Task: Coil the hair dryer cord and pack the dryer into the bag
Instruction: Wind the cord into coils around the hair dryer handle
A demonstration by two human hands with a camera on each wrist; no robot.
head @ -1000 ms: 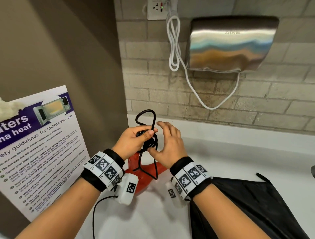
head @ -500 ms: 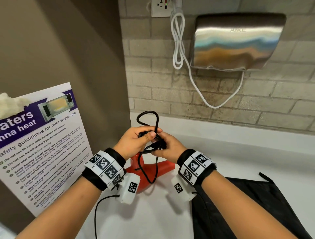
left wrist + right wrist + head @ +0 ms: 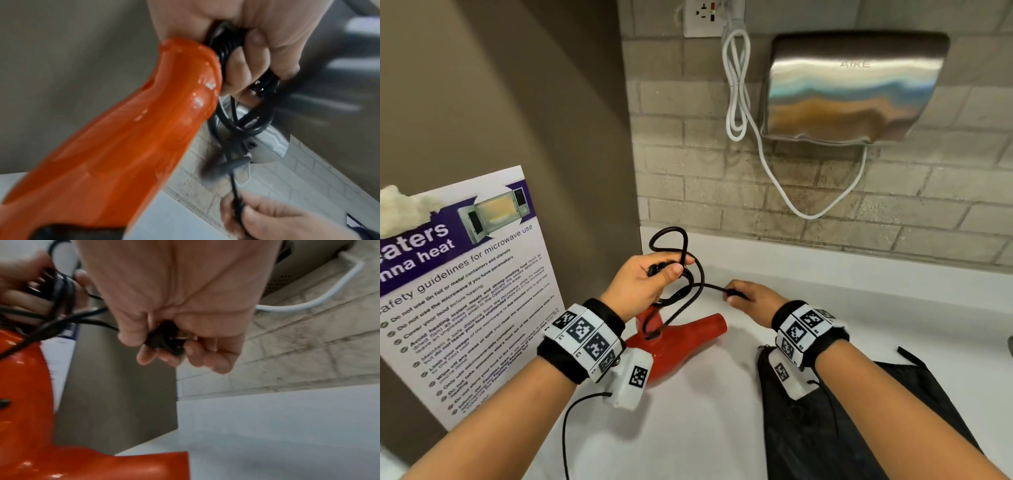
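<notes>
Coiled cord (image 3: 681, 274) was grasped in left grip (image 3: 643, 284); plug (image 3: 164, 339) pinched in right grip (image 3: 753, 298), strand taut; red dryer (image 3: 674, 342) beneath.

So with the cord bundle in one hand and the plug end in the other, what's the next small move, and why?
Probably wrap the plug end around the bundle: the left hand grips the coiled cord, and the right hand pinches a short free tail pulled sideways.
</notes>
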